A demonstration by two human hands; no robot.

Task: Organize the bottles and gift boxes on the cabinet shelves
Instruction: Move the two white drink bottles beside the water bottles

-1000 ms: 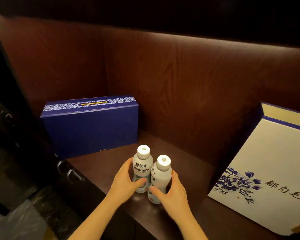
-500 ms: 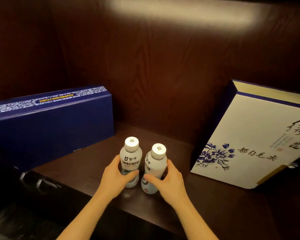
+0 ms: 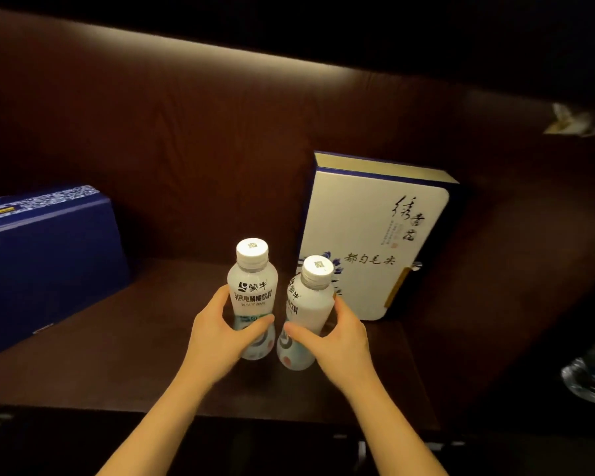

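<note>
Dark brown wood is lining the cabinet shelf in front of you. You are gripping two white drink bottles, one in each hand, both upright and just beside each other near the shelf's front edge, about midway along it. Your left hand is wrapping around the lower body of the left bottle. Your right hand is wrapping around the right bottle.

This is looking like the placing step, with the pair being set down together. Next you are probably needing to square them up and let go without tipping either.

Two gift boxes are flanking them. A navy gift box is standing on its long side toward the left end. A white gift box with blue flowers is leaning on the back wall, just behind the right bottle. A clear object at the far right is too blurred to name.
</note>
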